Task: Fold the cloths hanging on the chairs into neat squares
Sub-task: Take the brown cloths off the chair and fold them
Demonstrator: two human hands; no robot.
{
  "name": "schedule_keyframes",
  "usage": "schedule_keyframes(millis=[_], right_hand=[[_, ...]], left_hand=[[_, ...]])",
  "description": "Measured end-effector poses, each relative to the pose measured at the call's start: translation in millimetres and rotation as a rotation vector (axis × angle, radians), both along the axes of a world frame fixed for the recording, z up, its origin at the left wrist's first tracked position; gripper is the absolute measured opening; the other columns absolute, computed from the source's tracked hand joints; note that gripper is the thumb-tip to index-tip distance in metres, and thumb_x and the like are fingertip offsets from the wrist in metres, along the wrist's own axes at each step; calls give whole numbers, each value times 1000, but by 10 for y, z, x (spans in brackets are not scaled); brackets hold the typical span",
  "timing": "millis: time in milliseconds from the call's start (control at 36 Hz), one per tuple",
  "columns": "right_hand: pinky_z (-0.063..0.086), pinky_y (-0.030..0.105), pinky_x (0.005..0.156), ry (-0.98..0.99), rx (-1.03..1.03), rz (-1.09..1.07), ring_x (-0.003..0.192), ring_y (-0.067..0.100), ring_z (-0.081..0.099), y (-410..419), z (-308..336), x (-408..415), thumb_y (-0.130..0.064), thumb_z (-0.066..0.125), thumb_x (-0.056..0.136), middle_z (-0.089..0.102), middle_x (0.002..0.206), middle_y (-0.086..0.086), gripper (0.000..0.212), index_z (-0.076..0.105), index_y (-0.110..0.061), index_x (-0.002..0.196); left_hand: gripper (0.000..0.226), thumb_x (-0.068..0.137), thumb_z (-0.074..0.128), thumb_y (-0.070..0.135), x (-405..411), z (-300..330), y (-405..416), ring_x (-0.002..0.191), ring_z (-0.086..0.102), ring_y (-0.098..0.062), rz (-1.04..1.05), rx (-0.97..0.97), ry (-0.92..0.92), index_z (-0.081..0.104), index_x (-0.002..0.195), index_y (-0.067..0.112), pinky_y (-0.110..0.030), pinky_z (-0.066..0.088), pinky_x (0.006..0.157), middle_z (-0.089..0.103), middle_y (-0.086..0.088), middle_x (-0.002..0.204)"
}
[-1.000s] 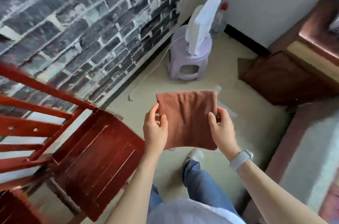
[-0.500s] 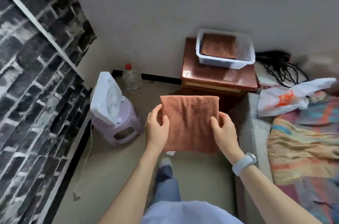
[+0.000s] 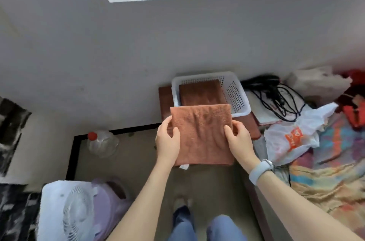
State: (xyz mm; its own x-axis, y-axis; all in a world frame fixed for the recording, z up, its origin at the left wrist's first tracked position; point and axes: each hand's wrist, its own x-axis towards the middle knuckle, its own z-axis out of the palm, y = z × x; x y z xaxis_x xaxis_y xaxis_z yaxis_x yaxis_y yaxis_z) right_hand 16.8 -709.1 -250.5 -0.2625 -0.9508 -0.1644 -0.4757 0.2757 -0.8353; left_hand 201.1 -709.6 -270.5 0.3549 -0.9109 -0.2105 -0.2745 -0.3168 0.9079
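Observation:
I hold a folded rust-brown cloth [image 3: 201, 132] flat in the air in front of me. My left hand [image 3: 167, 142] grips its left edge, thumb on top. Its right edge sits in the grip of my right hand [image 3: 239, 140], which wears a grey wristband. Just beyond the cloth stands a white perforated basket [image 3: 235, 94] on a small wooden table [image 3: 165, 100]. Another folded brown cloth [image 3: 201, 92] lies inside the basket. The held cloth's far edge overlaps the basket's near rim in the view.
A white fan [image 3: 67, 213] sits on a lilac stool [image 3: 112, 199] at lower left, a clear bottle [image 3: 102, 143] with a red cap behind it. Black cables [image 3: 276, 96], a white plastic bag [image 3: 292, 140] and a colourful blanket [image 3: 331, 171] lie to the right. Wall and window sill are ahead.
My view has swung right, away from the red chair and brick wall, to face the basket. The cloth, still held by both hands, now sits close to the basket.

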Motion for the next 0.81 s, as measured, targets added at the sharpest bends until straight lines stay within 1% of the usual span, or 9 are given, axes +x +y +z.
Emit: schedule_keyframes(millis=[83,167,278,444,528,611,694,750,806], right_hand=[[39,26,88,-1,4,-12,101,12,50,-402,-22,-56,-23,47,94,56,108,-2,29,52,-10,119],[36,22,83,-35,30,-14,99,9,47,-784,-55,-111,-22,44,95,52,106,-5,29,50,-11,121],[37,16,77,-69,46,12,99,11,50,-1258,-179,-199,-19,43,96,54,106,-3,27,51,-10,119],[38,23,82,-78,100,75,99,10,50,-1791,-461,-324,-19,43,96,54,108,-4,27,51,-11,120],[40,25,85,-95,152,114,99,10,51,-1954,-645,-405,-18,44,96,55,108,-3,26,52,-11,120],[41,24,88,-114,183,155,101,9,51,-2057,-786,-496,-15,45,95,55,109,-4,28,52,-12,122],[44,26,89,-162,255,189,104,14,53,-2143,-897,-591,-14,47,94,56,108,-3,28,52,-12,121],[44,29,93,-179,300,195,110,16,53,-2181,-936,-632,-16,49,93,55,115,0,31,51,-13,124],[39,30,101,-140,284,171,119,15,46,-2186,-948,-647,-18,53,92,47,128,2,40,44,-15,130]], left_hand=[[37,91,50,15,-69,-46,-431,112,52,-15,-29,7,-1,50,127,24,-40,42,100,55,1,124],[37,92,47,15,-147,-118,-802,111,52,-15,-35,22,20,49,128,24,-40,44,99,54,2,124],[38,93,45,15,-252,-251,-1199,108,53,-14,-14,51,34,47,129,26,-37,45,96,53,2,124],[39,94,44,13,-376,-478,-1615,109,49,-12,58,112,23,46,131,23,-35,42,100,51,-1,126],[39,94,43,12,-448,-624,-1727,111,47,-12,67,156,-37,45,132,21,-34,39,101,48,0,128],[39,95,41,10,-480,-762,-1788,117,47,-19,64,193,-126,44,133,17,-31,37,100,47,-4,131],[39,95,42,11,-472,-833,-1833,119,46,-21,63,244,-206,42,135,14,-27,35,96,46,-8,133],[41,95,42,11,-489,-836,-1846,120,45,-21,39,253,-311,40,136,12,-24,33,94,44,-8,132],[43,94,43,8,-534,-807,-1835,120,41,-22,21,211,-485,40,136,11,-29,35,95,43,-8,133]])
